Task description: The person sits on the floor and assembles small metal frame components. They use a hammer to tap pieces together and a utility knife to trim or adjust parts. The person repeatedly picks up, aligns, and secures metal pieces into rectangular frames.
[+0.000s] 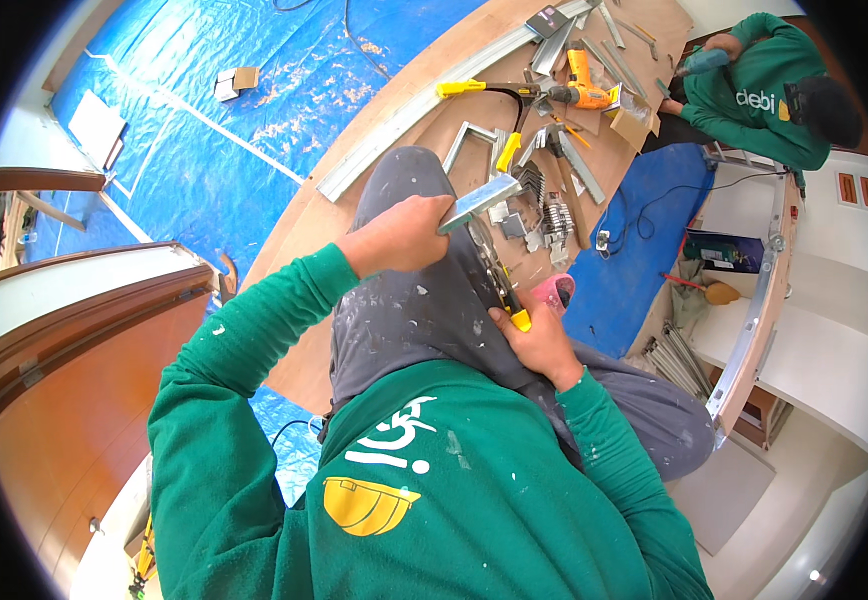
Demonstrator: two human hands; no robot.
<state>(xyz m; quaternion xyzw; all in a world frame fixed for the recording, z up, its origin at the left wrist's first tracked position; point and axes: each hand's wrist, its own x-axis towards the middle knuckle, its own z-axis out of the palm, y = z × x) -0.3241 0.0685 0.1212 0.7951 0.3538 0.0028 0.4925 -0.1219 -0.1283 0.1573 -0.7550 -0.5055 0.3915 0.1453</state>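
My left hand [404, 232] is closed around a short piece of galvanized metal channel [484, 200], held above my left thigh. Below it, my right hand [537, 342] grips metal snips [491, 262] with black and yellow handles. The jaws of the snips point up toward the channel; whether they touch it I cannot tell. Beside my right hand is a pink round object [554, 290], partly hidden. Small metal brackets [557, 222] lie in a pile just beyond the channel. Near them is a hammer [560, 160].
On the wooden board [289, 240] lie an orange drill [584, 82], a long metal profile [394, 135], a yellow-handled tool [461, 89] and an open carton [634, 118]. A co-worker [764, 100] at the far right holds a teal power tool [704, 63]. A cable [644, 215] crosses the blue sheet.
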